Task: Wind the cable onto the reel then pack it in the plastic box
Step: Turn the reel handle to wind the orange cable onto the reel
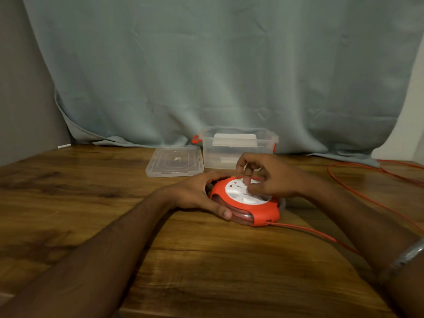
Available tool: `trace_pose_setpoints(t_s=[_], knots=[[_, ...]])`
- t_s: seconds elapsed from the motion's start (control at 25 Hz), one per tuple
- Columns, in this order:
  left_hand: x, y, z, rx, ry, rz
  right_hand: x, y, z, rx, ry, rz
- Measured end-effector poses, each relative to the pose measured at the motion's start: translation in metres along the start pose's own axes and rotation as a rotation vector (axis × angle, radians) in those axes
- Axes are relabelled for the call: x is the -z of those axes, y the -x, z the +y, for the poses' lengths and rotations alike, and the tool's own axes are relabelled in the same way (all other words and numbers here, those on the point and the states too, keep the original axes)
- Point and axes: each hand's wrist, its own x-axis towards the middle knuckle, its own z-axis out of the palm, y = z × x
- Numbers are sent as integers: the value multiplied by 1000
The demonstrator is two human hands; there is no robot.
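Note:
A round orange reel [259,211] with a white socket face lies flat on the wooden table [160,260]. My left hand [197,193] grips its left rim, thumb against the clear side. My right hand [268,175] sits on top, fingers curled down onto the white disc. The orange cable [321,235] leaves the reel's front right and runs off to the right, looping back along the table's far right. The clear plastic box [238,148] with orange clips stands open behind the reel.
The box's clear lid [175,160] lies flat to the left of the box. A grey-blue curtain [218,65] hangs behind the table. A metal bangle [408,255] is on my right wrist.

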Motion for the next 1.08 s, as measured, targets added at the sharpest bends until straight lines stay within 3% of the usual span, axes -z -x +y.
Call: trace_pose_setpoints(t_s=[0.28, 0.48, 1.08], knots=[[0, 0, 2, 35, -38, -13, 20, 5, 25, -70, -149, -234], [2, 0, 3, 67, -45, -34, 19, 6, 23, -54, -173, -198], [1, -1, -3, 0, -4, -2, -6, 2, -3, 0, 121, -44]])
